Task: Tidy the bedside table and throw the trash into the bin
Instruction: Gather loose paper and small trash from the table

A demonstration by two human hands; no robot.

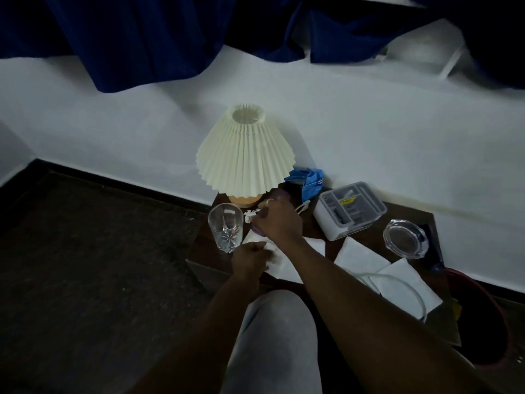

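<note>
The dark wooden bedside table (318, 231) carries several white paper napkins; two lie flat at the right (360, 258) (403, 282). My left hand (250, 258) pinches the edge of a white napkin (281, 265) at the table's front left. My right hand (279, 220) reaches over it and closes on a small crumpled white scrap (250, 216) beside the lamp base. A clear drinking glass (225, 227) stands upright just left of both hands. The red-rimmed bin (480, 317) sits on the floor at the right, its rim partly hidden by the table.
A pleated cream lamp (244, 152) stands at the table's back. Behind my right hand lies a blue face mask (308, 180). A white and grey organiser box (349, 209) and a glass ashtray (404, 237) sit to the right. A white cable (397, 280) crosses the napkins. My knee (272, 336) is below.
</note>
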